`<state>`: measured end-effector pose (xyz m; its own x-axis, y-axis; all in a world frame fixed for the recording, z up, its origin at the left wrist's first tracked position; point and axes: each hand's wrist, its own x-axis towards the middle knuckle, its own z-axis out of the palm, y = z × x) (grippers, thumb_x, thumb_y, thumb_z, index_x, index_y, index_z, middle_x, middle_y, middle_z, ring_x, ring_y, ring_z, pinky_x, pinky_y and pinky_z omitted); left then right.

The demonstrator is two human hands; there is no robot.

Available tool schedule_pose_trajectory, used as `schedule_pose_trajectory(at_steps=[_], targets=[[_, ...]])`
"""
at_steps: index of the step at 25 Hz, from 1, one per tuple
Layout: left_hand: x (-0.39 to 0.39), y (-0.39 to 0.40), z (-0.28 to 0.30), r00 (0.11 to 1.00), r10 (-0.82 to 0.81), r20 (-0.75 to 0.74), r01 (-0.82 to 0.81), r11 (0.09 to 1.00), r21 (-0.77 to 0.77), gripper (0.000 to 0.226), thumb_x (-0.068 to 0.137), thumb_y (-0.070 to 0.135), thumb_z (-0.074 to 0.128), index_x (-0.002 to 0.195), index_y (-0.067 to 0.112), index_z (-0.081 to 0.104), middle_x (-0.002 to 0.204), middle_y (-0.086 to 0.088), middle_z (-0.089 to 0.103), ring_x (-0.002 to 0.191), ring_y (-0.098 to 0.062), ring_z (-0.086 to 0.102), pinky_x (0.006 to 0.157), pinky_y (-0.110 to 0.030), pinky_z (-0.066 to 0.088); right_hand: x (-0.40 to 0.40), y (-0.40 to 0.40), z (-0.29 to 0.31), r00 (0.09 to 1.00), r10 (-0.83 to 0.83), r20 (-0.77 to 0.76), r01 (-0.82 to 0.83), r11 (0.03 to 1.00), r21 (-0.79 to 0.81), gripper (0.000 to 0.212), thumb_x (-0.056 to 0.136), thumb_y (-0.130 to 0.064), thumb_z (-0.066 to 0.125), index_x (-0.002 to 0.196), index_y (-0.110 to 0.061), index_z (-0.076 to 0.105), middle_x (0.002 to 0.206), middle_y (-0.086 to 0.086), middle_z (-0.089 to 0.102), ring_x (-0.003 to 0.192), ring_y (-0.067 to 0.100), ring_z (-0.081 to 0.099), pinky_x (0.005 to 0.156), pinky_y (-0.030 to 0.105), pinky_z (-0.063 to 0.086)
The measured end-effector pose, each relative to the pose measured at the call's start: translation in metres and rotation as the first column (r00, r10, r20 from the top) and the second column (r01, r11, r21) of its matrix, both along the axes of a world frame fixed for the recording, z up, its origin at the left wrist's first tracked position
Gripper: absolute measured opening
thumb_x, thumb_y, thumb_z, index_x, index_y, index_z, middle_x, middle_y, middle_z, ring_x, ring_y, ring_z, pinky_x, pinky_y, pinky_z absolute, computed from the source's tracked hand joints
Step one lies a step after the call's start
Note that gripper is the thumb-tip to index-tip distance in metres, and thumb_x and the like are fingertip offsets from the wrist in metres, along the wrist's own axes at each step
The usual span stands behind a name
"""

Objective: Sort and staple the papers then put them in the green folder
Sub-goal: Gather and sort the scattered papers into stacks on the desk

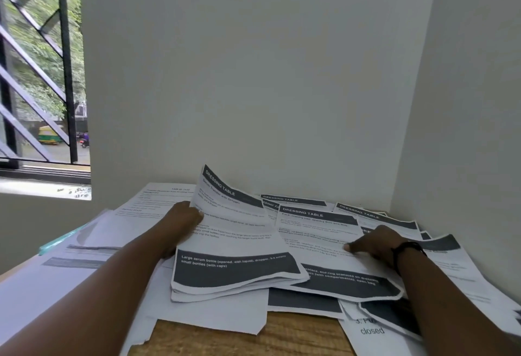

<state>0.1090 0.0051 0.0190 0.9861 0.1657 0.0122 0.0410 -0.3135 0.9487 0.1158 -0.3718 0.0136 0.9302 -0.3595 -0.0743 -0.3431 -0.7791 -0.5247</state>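
Corner of a room. 2 plain pale walls: rear wall (pixel 253 74) and right wall (pixel 465 88) meet in a vertical seam at far right. Both bare, matte, evenly lit by soft daylight.

Window (pixel 42 74) at upper left, fitted with a dark metal grille (pixel 66 59) of upright and diagonal bars. Through it: green tree foliage (pixel 42 12), a street below, a yellow-green vehicle (pixel 49 134). Pale sill (pixel 45 189) under the frame, bright with reflected light.

Wooden counter (pixel 239 338) at bottom, light brown grain, pushed into the corner.
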Motion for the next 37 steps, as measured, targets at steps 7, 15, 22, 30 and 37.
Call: schedule_pose_trajectory(at_steps=[7,15,22,30,37], targets=[[0.003,0.003,-0.005,0.999,-0.046,-0.015,0.047,0.995,0.092,0.013,0.096,0.007,0.048,0.106,0.009,0.056,0.094,-0.014,0.070,0.081,-0.031,0.070,0.072,-0.038,0.057,-0.005,0.019,0.000,0.998,0.003,0.065,-0.006,0.999,0.049,0.119,0.059,-0.065,0.078,0.144,0.000,0.028,0.142,0.014,0.046,0.125,0.030,0.048,0.098,0.035,0.043],[0.003,0.000,-0.005,0.995,-0.097,-0.010,0.097,0.973,0.211,0.017,0.097,0.009,0.048,0.087,0.020,0.056,0.093,-0.007,0.070,0.081,-0.024,0.068,0.071,-0.031,0.054,0.003,0.024,0.007,0.984,-0.040,0.174,0.006,0.982,0.188,0.035,0.071,-0.004,0.079,0.093,0.007,0.054,0.080,0.013,0.055,0.064,0.018,0.050,0.053,0.025,0.038],[0.003,0.000,-0.004,0.996,-0.083,-0.036,0.088,0.975,0.204,0.017,0.095,0.006,0.049,0.084,0.015,0.057,0.086,-0.009,0.070,0.076,-0.025,0.069,0.069,-0.030,0.054,0.000,-0.014,0.023,0.373,-0.676,0.636,-0.056,0.667,0.742,0.032,0.087,-0.013,0.066,0.117,-0.002,0.063,0.104,0.011,0.064,0.094,0.024,0.062,0.081,0.025,0.045],[-0.004,-0.006,0.001,0.992,-0.121,-0.044,0.125,0.987,0.099,0.014,0.098,0.008,0.045,0.102,0.004,0.058,0.088,-0.015,0.070,0.066,-0.022,0.070,0.053,-0.026,0.055,-0.011,0.045,0.012,0.874,0.126,0.469,-0.253,0.942,0.219,0.014,0.087,-0.012,0.066,0.096,-0.004,0.073,0.092,0.005,0.069,0.067,0.003,0.054,0.051,0.007,0.038],[-0.007,-0.013,0.000,0.984,-0.174,-0.043,0.171,0.982,-0.075,0.040,0.102,0.041,0.039,0.101,0.010,0.064,0.083,-0.006,0.074,0.065,-0.019,0.072,0.052,-0.022,0.052,-0.008,0.075,-0.006,0.913,0.229,0.337,-0.316,0.921,0.230,0.013,0.093,-0.023,0.060,0.101,-0.014,0.057,0.087,-0.004,0.066,0.064,0.006,0.057,0.046,0.014,0.037]])
